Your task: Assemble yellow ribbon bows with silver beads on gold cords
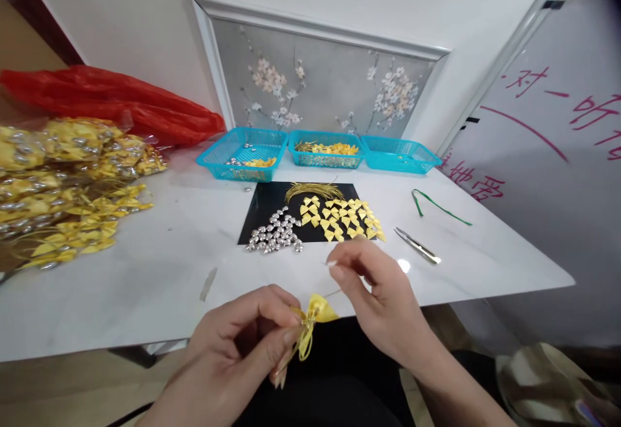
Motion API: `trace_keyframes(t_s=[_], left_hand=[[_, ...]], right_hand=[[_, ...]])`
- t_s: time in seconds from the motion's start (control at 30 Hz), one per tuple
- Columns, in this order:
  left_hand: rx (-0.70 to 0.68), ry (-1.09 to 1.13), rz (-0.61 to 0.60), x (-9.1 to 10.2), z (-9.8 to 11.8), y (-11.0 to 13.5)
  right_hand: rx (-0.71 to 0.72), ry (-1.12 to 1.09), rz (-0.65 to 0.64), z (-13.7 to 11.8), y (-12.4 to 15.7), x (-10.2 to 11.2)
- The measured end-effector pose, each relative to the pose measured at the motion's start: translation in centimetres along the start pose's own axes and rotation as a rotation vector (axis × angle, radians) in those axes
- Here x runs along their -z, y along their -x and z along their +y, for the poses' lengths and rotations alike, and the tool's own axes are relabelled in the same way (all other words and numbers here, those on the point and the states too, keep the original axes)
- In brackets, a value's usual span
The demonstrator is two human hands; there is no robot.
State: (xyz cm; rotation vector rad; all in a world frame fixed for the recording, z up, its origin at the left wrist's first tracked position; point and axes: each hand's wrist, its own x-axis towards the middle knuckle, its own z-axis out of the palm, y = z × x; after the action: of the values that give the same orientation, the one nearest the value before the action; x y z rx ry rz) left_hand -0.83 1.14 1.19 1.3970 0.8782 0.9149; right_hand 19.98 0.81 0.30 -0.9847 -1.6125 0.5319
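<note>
A white table (160,284) spans the view, with a board (548,175) bearing red handwriting to its right and a framed floral panel (320,84) behind it. A red bag (111,103) lies at the far left, just behind clear bags of yellow bows and silver beads (72,168). The left hand (242,343) comes over the near edge of the table, thumb and fingers pinching a yellow bow; the right hand (373,284) is raised beside it with thumb and forefinger close together. Three blue baskets line the back: the left basket (213,155) holds beads and yellow pieces, the middle basket (297,137) holds yellow pieces and gold ties, and the right basket (412,155) has small yellow bits in it. In front of them is a black mat (255,213), carrying rows of loose bows (347,217), a bead pile (276,233) and a curved bundle of gold ties (315,190). To the right of the mat lie a green ribbon (439,208) and a metal tool (417,246). The yellow bow (323,309) sits at the left fingertips, its wings pointing toward the right hand and a yellow loop (305,343) hanging below. A thin strand (334,293) runs from it to the right hand; whether those fingers grip it, I cannot tell.
</note>
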Motion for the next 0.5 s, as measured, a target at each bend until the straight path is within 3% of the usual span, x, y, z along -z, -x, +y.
trace_keyframes(t_s=[0.07, 0.23, 0.33, 0.5], left_hand=[[-0.013, -0.048, 0.067, -0.2, 0.1, 0.0], [-0.043, -0.196, 0.223, -1.1, 0.3, 0.1], [-0.073, -0.159, 0.275, -1.7, 0.5, 0.1], [-0.087, -0.157, 0.247, -1.7, -0.1, 0.5]], right_hand=[[0.034, -0.006, 0.005, -0.7, 0.6, 0.4], [0.101, 0.014, -0.166, -2.7, 2.9, -0.4], [0.097, 0.160, -0.025, -2.6, 4.1, -2.1], [0.296, 0.229, 0.076, -1.5, 3.4, -3.4]])
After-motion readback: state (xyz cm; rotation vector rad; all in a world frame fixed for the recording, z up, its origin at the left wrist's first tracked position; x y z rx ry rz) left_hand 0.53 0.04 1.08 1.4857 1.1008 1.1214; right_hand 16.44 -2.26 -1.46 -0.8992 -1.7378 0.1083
